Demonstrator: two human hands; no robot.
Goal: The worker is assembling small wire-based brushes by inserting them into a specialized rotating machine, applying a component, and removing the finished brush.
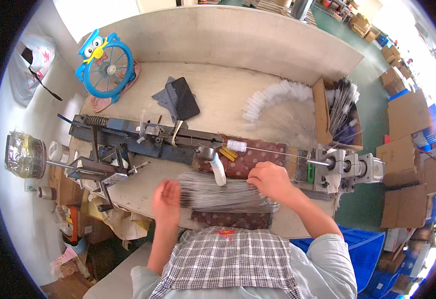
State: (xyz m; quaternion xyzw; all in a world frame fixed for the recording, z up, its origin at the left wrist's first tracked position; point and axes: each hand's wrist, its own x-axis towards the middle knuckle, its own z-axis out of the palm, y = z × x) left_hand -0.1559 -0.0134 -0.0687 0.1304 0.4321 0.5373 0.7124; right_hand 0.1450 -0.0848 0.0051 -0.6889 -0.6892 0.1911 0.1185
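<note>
A thick bundle of thin grey metal wires [203,194] lies across the bench edge in front of me. My right hand [270,180] is over the bundle's right end, thumb and fingers closed in a pinch; what they hold is too small to make out. At the bundle's left end is my left hand [166,200], its fingers smeared by motion. A hammer with a white-wrapped handle [218,170] rests against the wires. Beyond it, a white spool-shaped piece [237,145] sits on a thin rod running to the spindle machine [347,168] at right.
A long metal fixture [143,142] crosses the bench, with a hand crank [105,198] at left. A blue toy-shaped fan [109,69] and a black tablet-like slab [185,98] stand farther back. Right of a row of white brush-like pieces [277,94] is a cardboard box [320,112].
</note>
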